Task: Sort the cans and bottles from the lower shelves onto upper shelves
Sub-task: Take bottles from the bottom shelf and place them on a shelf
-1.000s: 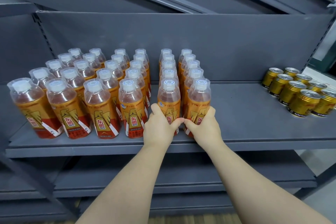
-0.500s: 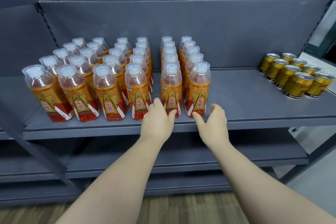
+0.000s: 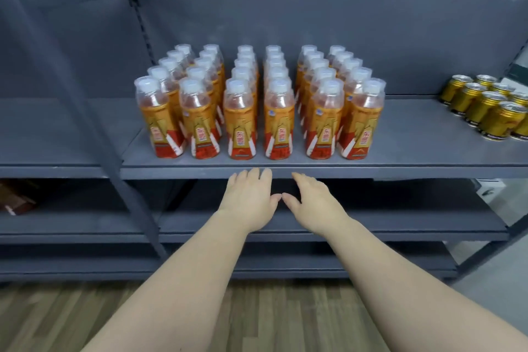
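Observation:
Several rows of orange drink bottles (image 3: pixel 278 120) with clear caps stand on the grey upper shelf (image 3: pixel 400 163), filling its middle. A cluster of gold cans (image 3: pixel 491 114) stands on the same shelf at the far right. My left hand (image 3: pixel 248 198) and my right hand (image 3: pixel 313 200) hover side by side just below the shelf's front edge, in front of the middle bottles. Both hands have straight, relaxed fingers and hold nothing. Their thumbs nearly touch.
Lower grey shelves (image 3: pixel 400 228) run beneath the hands. A slanted grey upright (image 3: pixel 114 168) crosses the left side. A brown object (image 3: pixel 15 200) lies on a lower shelf at the far left. Wood-pattern floor (image 3: pixel 57 317) shows below.
Both hands have let go of the two front bottles and drawn back below the shelf edge. The view has pulled back and shifted left.

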